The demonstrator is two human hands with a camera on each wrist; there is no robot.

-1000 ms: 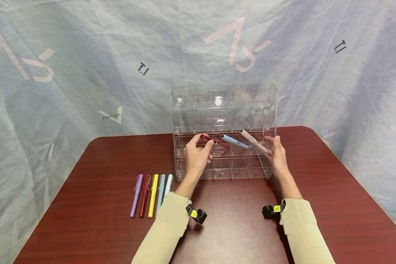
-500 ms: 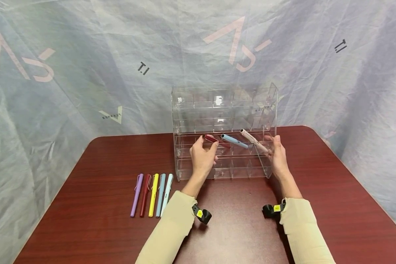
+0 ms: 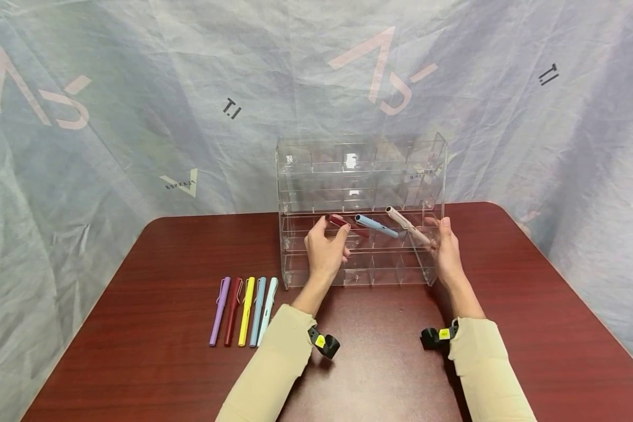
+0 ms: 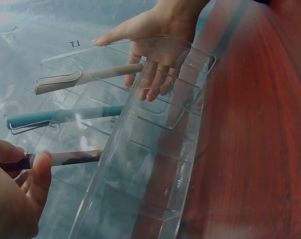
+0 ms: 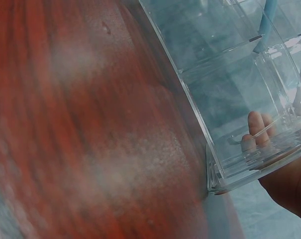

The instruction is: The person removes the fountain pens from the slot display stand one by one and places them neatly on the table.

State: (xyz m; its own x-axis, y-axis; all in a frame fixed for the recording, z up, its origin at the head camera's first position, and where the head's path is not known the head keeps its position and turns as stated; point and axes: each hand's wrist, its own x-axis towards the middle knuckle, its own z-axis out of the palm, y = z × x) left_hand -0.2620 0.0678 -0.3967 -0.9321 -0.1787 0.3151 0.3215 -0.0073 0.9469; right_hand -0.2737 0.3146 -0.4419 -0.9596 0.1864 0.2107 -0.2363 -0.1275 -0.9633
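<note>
My left hand (image 3: 324,251) pinches a dark red pen (image 4: 75,158) between thumb and fingers near its clip end. The pen's far end reaches into a middle row of a clear acrylic rack (image 3: 298,204). To its right in that row lean a light blue pen (image 3: 377,226) and a pale pink pen (image 3: 408,225), both slanted with one end raised toward the upper left. My right hand (image 3: 446,253) rests against the rack's right side, thumb pointing up. Its extended fingers (image 4: 149,82) show through the clear side wall in the left wrist view.
Left of the rack, on the reddish-brown table (image 3: 153,281), lies a row of pens: purple (image 3: 219,312), dark red (image 3: 232,313), yellow (image 3: 246,312), blue (image 3: 257,313) and pale blue (image 3: 268,310). A grey printed curtain (image 3: 232,64) hangs behind the table.
My left hand has shifted a little to the right with the dark red pen, then has stayed nearly still. The right hand keeps its place at the rack's side.
</note>
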